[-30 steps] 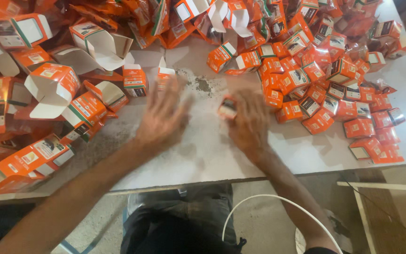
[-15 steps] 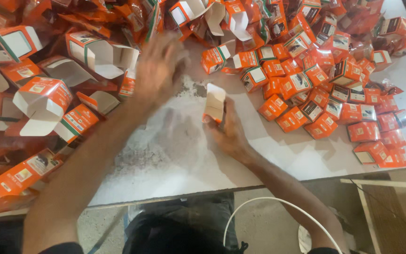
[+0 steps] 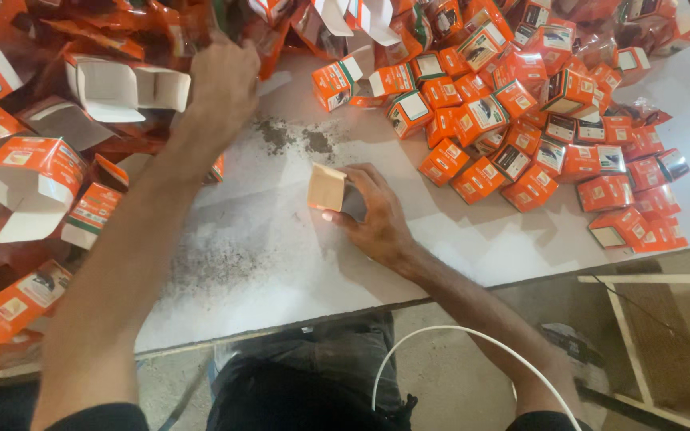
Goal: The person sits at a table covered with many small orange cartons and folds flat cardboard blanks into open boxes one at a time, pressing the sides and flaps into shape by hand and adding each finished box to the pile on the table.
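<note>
Many orange cartons (image 3: 525, 120) across a dusty white table (image 3: 281, 239), concrete floor (image 3: 457, 375) below

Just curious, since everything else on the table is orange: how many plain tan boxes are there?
1. The tan box stands on the white table, held by the right hand. The left hand reaches into the orange boxes; others may be hidden there.

A white table (image 3: 473, 239) carries heaps of small orange boxes (image 3: 521, 120) and dark dust patches (image 3: 281, 136).
</note>
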